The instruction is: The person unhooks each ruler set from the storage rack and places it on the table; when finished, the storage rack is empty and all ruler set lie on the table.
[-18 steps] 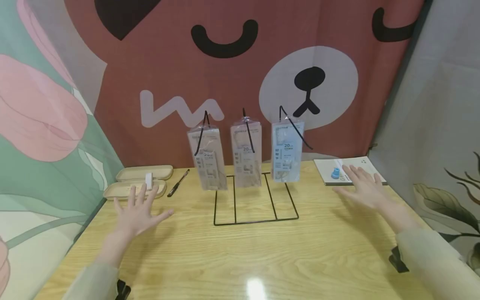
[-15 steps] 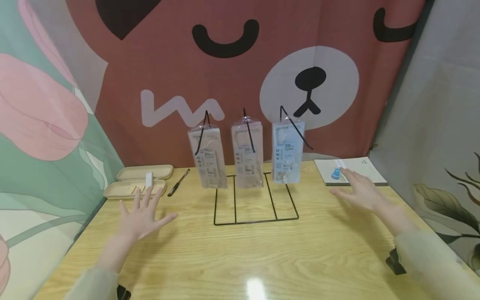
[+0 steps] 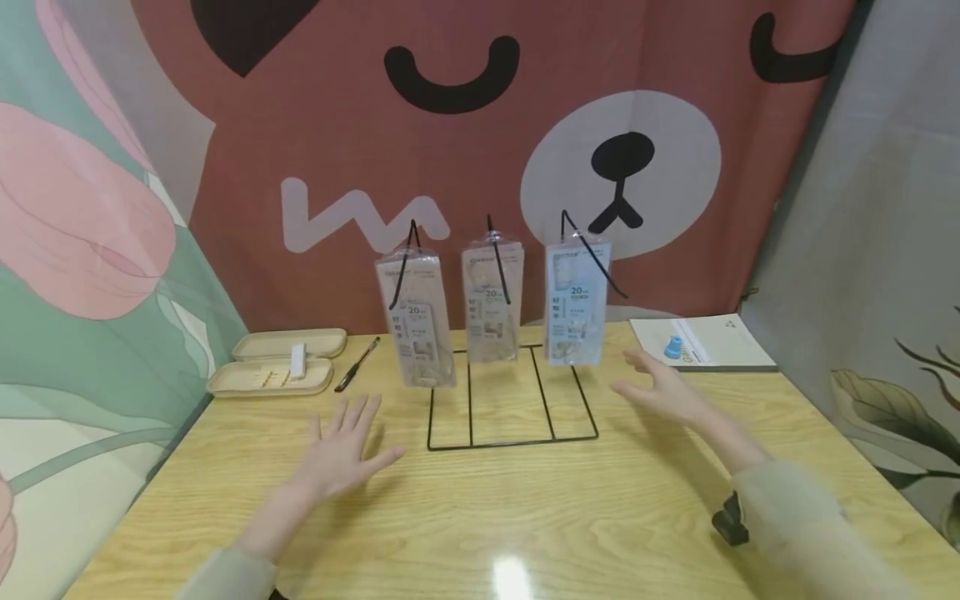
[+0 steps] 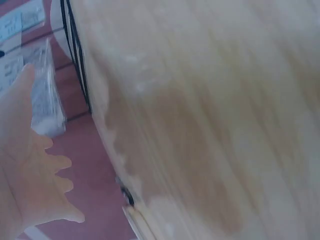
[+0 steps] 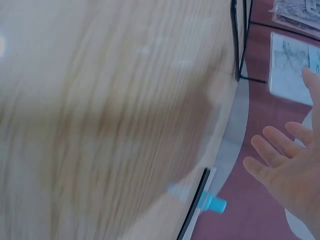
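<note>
My left hand [image 3: 341, 454] hovers over the table with fingers spread and nothing in it, left of a black wire rack [image 3: 513, 444]. On the other side my right hand [image 3: 663, 392], also empty with its fingers extended, is nearest the rack's right side. Three hooks of the rack carry clear plastic packets: a pinkish-grey packet [image 3: 420, 325] on the left, another pinkish packet [image 3: 492, 304] in the middle and a blue packet [image 3: 576, 304] on the right. Both wrist views show the hands apart from the packets.
A beige pencil case [image 3: 247, 382] lies unfolded at the back left, with a white block [image 3: 298, 361] on it and a black pen [image 3: 357, 364] beside it. At the back right a blue cone-shaped piece [image 3: 673, 347] stands on a notebook [image 3: 720, 337]. A bear-printed curtain [image 3: 337, 125] hangs behind.
Both hands have moved inward toward the rack, the left one rightward and slightly nearer me, the right one leftward off the notebook. The hanging packets have swung slightly.
</note>
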{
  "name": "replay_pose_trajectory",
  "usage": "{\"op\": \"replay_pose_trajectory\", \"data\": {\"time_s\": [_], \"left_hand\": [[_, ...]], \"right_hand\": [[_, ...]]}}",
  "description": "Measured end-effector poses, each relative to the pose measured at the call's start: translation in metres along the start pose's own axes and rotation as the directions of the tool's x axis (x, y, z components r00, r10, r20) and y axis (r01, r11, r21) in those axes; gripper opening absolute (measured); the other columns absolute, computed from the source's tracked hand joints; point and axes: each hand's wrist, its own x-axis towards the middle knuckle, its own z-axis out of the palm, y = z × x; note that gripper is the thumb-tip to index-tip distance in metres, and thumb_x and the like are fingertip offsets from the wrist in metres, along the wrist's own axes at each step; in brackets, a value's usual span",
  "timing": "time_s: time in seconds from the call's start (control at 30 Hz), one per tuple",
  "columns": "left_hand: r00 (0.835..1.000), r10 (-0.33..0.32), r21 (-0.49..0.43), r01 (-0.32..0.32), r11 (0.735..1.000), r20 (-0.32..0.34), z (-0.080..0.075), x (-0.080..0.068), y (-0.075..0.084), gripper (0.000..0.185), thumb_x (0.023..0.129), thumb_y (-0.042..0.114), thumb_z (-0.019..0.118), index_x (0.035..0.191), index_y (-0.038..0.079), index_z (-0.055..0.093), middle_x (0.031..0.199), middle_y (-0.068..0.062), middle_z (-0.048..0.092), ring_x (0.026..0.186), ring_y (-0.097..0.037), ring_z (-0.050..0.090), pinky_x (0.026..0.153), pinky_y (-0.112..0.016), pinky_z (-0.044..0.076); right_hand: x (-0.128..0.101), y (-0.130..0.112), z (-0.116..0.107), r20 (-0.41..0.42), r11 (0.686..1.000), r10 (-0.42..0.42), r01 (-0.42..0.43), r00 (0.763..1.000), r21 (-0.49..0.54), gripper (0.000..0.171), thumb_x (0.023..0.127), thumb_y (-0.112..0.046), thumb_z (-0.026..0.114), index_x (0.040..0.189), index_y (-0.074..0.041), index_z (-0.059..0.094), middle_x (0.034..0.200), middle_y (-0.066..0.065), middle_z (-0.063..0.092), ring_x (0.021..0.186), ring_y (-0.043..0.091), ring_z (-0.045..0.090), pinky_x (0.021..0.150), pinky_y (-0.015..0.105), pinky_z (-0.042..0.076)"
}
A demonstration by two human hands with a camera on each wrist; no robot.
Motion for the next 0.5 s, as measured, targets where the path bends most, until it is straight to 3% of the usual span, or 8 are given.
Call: {"op": "replay_pose_trajectory", "data": {"time_s": [0.33,0.5], "left_hand": [[0.986,0.108,-0.077,-0.099,0.992,0.128,0.018,0.018,0.034,0.088,0.09,0.062,0.045,0.15,0.004,0.016,0.156,-0.018,0.017,0.145,-0.04,0.011,0.114,-0.065,0.006],[0.976,0.12,-0.127,-0.098,0.987,0.184,0.024,0.033,0.044,0.086,0.092,0.059,0.044,0.151,0.004,0.015,0.157,-0.018,0.016,0.144,-0.041,0.012,0.115,-0.061,0.009]], "right_hand": [[0.019,-0.02,0.01,-0.095,0.996,-0.052,0.059,0.994,0.069,0.063,0.093,-0.022,0.06,0.141,0.008,0.03,0.136,0.034,0.042,0.123,0.051,0.042,0.102,0.062,0.037],[0.027,-0.026,0.017,-0.143,0.99,-0.093,0.107,0.985,0.09,0.051,0.093,-0.013,0.059,0.133,0.01,0.038,0.126,0.033,0.05,0.114,0.049,0.05,0.098,0.059,0.041]]}}
